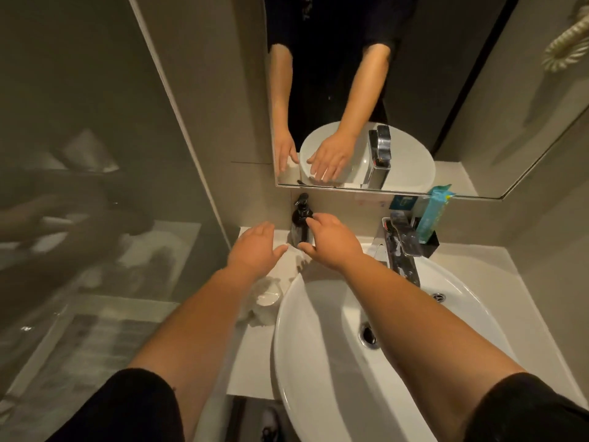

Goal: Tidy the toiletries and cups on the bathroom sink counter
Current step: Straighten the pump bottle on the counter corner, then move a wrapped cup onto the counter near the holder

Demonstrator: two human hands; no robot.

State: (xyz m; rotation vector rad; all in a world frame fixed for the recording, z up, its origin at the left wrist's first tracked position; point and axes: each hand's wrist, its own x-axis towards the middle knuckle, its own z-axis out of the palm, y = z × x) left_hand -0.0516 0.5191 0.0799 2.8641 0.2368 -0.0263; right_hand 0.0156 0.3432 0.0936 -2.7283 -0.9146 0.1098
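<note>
A dark pump bottle [300,218] stands on the white counter [255,355] at the back left, against the wall under the mirror. My right hand [334,242] is right in front of it, fingers curled around its lower body; whether it grips is unclear. My left hand [256,248] hovers open above the counter just left of the bottle. A clear glass cup [267,293] stands on the counter under my left forearm, beside the basin rim. A blue-green packet [433,213] and other toiletries stand in a black holder [430,245] at the back right.
The white oval basin [318,378] fills the middle, with a chrome tap [403,250] behind it. The mirror [446,122] reflects my arms. A glass partition [79,186] closes the left side. A coiled cord [565,43] hangs at the top right.
</note>
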